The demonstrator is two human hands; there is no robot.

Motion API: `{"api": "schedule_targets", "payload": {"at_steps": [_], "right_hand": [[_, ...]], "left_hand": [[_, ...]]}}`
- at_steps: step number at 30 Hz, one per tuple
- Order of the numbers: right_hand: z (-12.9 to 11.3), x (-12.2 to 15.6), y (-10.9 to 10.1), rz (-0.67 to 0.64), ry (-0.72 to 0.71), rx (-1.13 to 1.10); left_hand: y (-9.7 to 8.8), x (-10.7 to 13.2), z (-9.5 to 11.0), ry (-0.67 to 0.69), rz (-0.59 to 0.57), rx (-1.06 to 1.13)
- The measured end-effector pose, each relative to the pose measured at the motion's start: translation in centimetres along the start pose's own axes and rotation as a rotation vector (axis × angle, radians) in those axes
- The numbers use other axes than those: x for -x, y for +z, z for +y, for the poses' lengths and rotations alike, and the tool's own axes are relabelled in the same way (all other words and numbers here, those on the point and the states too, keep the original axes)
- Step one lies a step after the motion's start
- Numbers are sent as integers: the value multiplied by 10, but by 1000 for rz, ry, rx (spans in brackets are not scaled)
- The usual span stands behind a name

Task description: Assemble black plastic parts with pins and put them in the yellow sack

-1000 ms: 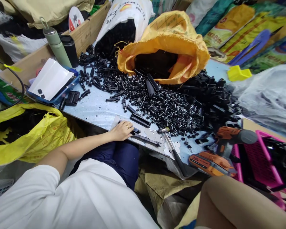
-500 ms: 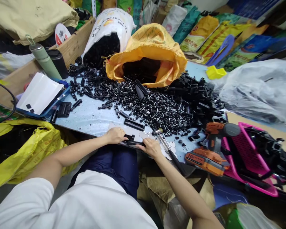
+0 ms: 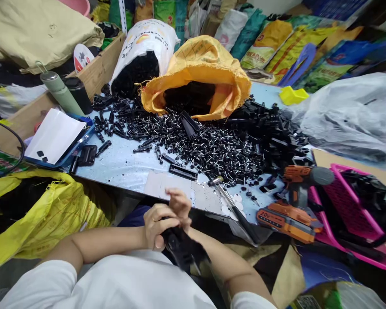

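Note:
My left hand (image 3: 158, 222) is closed round one end of a long black plastic part (image 3: 185, 249), held off the table in front of my chest. The part slants down to the right, and its lower end is smeared by motion. My right hand (image 3: 179, 207) is against the same end, fingers curled, partly hidden behind the left hand. Beyond the hands, a grey-white board (image 3: 157, 183) lies at the table's front edge. A hammer (image 3: 233, 206) with a black handle rests to its right, and a slotted black piece (image 3: 183, 171) behind it.
A heap of black pins and parts (image 3: 209, 148) spreads before an orange sack (image 3: 209, 56) and a white sack (image 3: 148, 36). On the right are a cordless drill (image 3: 289, 214) and a pink basket (image 3: 337, 206). A yellow sack (image 3: 93, 206) hangs at the left.
Both hands have lifted the black plastic part from the board and drawn it back toward my body. It now tilts downward, and the board is uncovered.

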State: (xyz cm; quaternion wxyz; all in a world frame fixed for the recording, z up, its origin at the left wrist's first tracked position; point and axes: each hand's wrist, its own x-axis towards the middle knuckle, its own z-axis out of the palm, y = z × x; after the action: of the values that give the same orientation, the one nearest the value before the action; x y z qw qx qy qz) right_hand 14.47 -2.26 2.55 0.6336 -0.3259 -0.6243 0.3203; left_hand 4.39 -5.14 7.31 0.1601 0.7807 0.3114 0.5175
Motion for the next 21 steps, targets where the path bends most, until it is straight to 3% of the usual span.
{"api": "schedule_targets", "payload": {"at_steps": [1,3,5,8,11,13,16,19,21], "right_hand": [[12,-8,3,4,12,36],[35,-30,-8,-139,5,216],[56,-53,-36,-330,-1,567],[82,-82,-81,-578,36,1051],[99,-108,-102,-695,15,1182],[100,-127,-105,-621,-1,1157],[89,-153,-106,-359,69,936],[72,-159,-104,-191,294,528],[65,-152,-96,-143,460,266]], "left_hand": [[1,0,-9,49,26,-67],[-1,1,-32,127,4,-232],[-5,4,-58,126,-146,-437],[-4,9,-97,11,-467,-657],[12,-10,-132,-144,-635,-732],[22,-39,-153,-209,-659,-749],[19,-89,-183,-305,-515,-772],[-2,-124,-215,-558,-381,-807],[-15,-135,-237,-752,-380,-796]]}}
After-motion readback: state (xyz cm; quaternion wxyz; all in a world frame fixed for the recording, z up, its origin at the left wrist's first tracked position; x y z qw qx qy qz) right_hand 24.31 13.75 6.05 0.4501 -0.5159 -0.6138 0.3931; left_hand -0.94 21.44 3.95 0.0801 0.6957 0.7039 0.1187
